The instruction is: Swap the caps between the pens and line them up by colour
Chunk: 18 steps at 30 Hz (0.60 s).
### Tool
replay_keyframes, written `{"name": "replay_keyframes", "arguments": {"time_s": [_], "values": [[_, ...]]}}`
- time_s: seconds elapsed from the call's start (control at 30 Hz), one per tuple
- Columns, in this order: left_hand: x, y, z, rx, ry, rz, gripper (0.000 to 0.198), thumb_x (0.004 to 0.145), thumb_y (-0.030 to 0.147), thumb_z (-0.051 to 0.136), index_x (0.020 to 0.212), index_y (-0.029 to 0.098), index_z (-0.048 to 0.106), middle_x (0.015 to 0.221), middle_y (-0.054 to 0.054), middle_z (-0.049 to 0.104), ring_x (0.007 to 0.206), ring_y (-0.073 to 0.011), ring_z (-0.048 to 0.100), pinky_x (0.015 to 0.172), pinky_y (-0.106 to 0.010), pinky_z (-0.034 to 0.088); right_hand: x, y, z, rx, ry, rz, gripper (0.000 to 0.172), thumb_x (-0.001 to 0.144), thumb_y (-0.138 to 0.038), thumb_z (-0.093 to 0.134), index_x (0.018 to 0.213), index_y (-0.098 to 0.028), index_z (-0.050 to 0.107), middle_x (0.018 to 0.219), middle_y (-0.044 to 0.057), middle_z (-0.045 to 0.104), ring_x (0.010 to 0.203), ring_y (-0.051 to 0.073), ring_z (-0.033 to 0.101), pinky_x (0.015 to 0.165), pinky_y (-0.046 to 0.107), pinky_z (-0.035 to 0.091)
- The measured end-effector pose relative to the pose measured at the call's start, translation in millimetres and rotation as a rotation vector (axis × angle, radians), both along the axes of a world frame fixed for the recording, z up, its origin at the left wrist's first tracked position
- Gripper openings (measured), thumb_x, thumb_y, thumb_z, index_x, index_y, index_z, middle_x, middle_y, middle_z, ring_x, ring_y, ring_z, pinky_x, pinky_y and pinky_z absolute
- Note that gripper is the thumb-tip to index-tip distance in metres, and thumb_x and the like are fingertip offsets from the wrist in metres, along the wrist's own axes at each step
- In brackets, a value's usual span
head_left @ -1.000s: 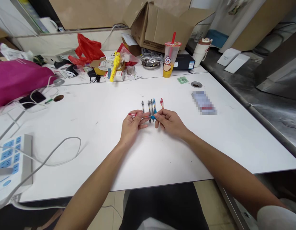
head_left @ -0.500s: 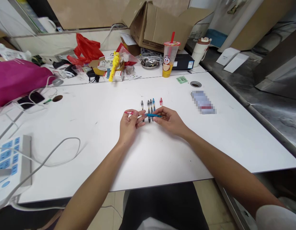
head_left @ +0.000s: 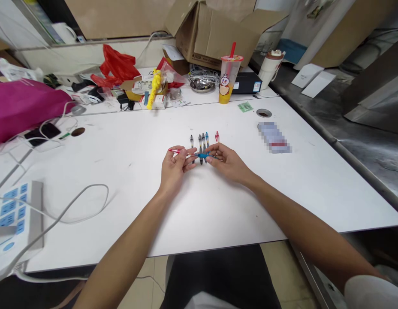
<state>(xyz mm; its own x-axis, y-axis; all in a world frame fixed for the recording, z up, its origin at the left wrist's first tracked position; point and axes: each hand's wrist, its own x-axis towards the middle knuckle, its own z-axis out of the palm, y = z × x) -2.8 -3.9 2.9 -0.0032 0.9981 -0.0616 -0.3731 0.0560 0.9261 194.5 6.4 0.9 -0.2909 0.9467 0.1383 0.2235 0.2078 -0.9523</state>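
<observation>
Both my hands meet over the middle of the white table [head_left: 218,214]. My left hand [head_left: 175,169] is closed in a pinch on a thin red pen [head_left: 178,151] that points left. My right hand [head_left: 229,162] is closed on a blue pen [head_left: 203,155], whose tip meets the red one between my fingers. Just beyond my fingers several pens [head_left: 203,139] lie side by side on the table: grey ones, a blue one and a red one [head_left: 217,136] at the right end.
A blurred flat packet [head_left: 274,137] lies to the right, near a cable hole [head_left: 263,113]. Behind stand a yellow drink cup [head_left: 227,79], a cardboard box [head_left: 218,32], red bags and clutter. A power strip [head_left: 15,214] with a cable and a magenta bag [head_left: 22,107] are on the left.
My hands have stayed in place. The blue pen has turned to lie level between my fingers, and the red pen has shifted slightly left and up.
</observation>
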Motion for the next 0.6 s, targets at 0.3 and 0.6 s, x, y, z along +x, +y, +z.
{"name": "replay_keyframes", "arguments": {"time_s": [0.3,0.6], "values": [[-0.1,1.1,-1.3,0.017,0.02,0.002,0.033,0.089,0.046,0.075,0.098,0.02,0.055,0.116,-0.014,0.077,0.098,-0.0213,0.077,0.07,-0.025,0.061,-0.7,-1.7,0.6,-0.069,-0.073,0.042,0.028,0.095,-0.049,0.061,0.091,-0.022,0.063,0.065,-0.004,0.051,0.056,0.012,0.04,0.054,0.028,0.032],[-2.6,-0.5,0.1,0.095,0.04,-0.005,0.038,0.085,0.048,0.078,0.098,0.022,0.054,0.103,-0.009,0.079,0.097,-0.0201,0.077,0.073,-0.025,0.059,0.2,-4.9,8.3,-0.157,-0.068,0.183,0.047,0.099,-0.062,0.047,0.08,-0.021,0.061,0.055,-0.005,0.045,0.05,0.011,0.036,0.052,0.027,0.03]]}}
